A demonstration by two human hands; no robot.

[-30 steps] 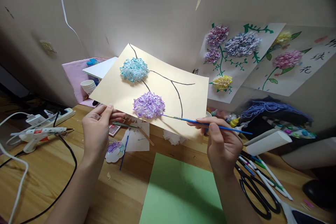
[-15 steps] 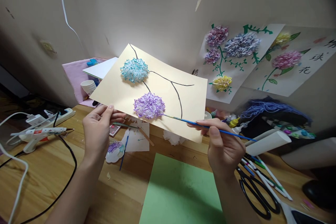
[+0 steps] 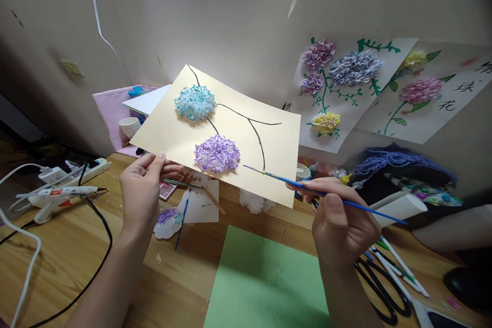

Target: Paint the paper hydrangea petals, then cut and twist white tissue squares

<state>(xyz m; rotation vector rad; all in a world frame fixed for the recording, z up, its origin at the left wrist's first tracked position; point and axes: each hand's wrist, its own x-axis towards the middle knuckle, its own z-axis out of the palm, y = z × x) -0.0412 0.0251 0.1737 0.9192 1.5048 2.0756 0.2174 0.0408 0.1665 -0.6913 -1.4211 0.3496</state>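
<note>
My left hand (image 3: 144, 184) pinches the lower left edge of a cream sheet of card (image 3: 246, 146), which is held up tilted above the table. A teal and white paper flower (image 3: 195, 103) and a purple and white paper flower (image 3: 217, 154) sit on the card, among thin dark drawn stems. In my right hand (image 3: 344, 220) is a blue paintbrush (image 3: 357, 203), gripped between thumb and fingers. Its tip points left, just short of the purple flower's right side and apart from it.
A green sheet (image 3: 269, 287) lies on the wooden table. A paint palette (image 3: 168, 223) and another brush (image 3: 182, 219) are behind my left forearm. A glue gun (image 3: 57, 197) with cables is at left, scissors (image 3: 382, 287) at right. Flower pictures (image 3: 342, 97) hang on the wall.
My right hand has drawn the brush to the right, so its tip has come away from the purple flower. The card and my left hand have barely moved.
</note>
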